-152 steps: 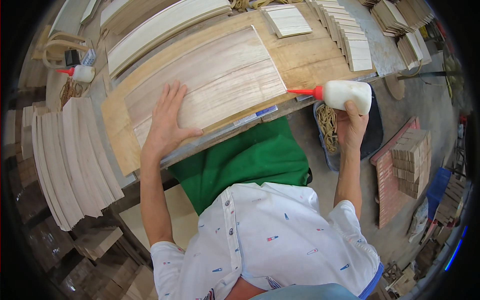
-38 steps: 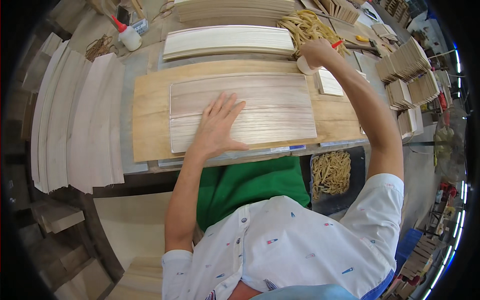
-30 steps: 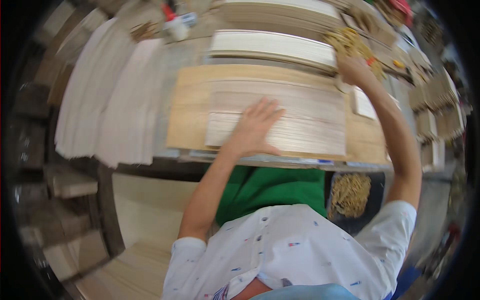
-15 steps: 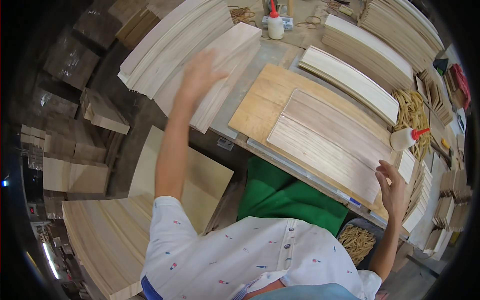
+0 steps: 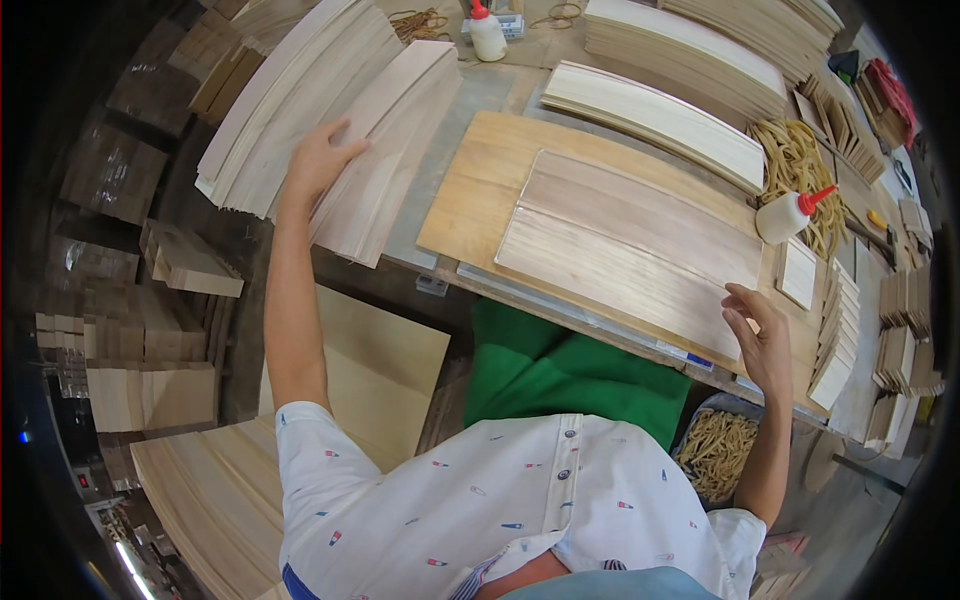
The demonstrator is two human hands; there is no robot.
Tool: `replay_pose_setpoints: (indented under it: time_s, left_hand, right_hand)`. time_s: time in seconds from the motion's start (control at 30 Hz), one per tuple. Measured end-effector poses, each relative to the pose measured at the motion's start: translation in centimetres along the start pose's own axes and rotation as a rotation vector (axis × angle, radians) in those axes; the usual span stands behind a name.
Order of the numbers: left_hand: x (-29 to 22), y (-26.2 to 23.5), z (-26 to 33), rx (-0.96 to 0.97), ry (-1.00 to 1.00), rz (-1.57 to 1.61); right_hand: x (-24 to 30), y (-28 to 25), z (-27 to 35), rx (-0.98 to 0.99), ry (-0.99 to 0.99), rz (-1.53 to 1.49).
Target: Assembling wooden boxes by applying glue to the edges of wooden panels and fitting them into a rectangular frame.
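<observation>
My left hand (image 5: 318, 162) is at the left stack of thin wooden boards (image 5: 400, 140), near the edge where it meets a taller stack (image 5: 290, 110). Its thumb is spread from the fingers and no board is lifted; contact is hard to tell. In front of me, two thin wooden panels, a pinkish one (image 5: 640, 210) and a paler one (image 5: 610, 275), lie edge to edge on a yellowish work board (image 5: 465, 200). By their right end hovers my right hand (image 5: 760, 335), fingers loosely curved and apart, holding nothing.
A white glue bottle with red tip (image 5: 785, 218) lies beside tan rubber bands (image 5: 795, 160); another glue bottle (image 5: 487, 35) stands at the back. Beyond the work board is a low stack of pale strips (image 5: 650, 120). A tub of bands (image 5: 718, 450) sits below the bench.
My left hand has come nearer along the left stack, toward its left edge. The whole view has shifted slightly. My right hand keeps near the panels' right end.
</observation>
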State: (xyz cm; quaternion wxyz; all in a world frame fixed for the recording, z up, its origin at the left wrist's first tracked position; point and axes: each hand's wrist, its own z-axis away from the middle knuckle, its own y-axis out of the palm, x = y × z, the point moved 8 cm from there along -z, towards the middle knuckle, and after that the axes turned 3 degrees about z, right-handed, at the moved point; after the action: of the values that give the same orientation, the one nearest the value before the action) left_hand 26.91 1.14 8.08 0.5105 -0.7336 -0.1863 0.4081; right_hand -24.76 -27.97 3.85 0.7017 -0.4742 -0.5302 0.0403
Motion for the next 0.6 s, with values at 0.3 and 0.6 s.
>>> replay_pose_setpoints:
  time_s: [0.3,0.6]
  left_hand:
    - [-0.7,-3.1,-0.6,-0.265,0.286,-0.556]
    - [-24.4,6.1,10.1,0.06,0.917,-0.005]
  right_hand:
    - [-0.2,-1.0,0.6,-0.063,-0.076,0.049]
    - [-2.7,-5.6,0.6,-0.394,-0.022,-0.225]
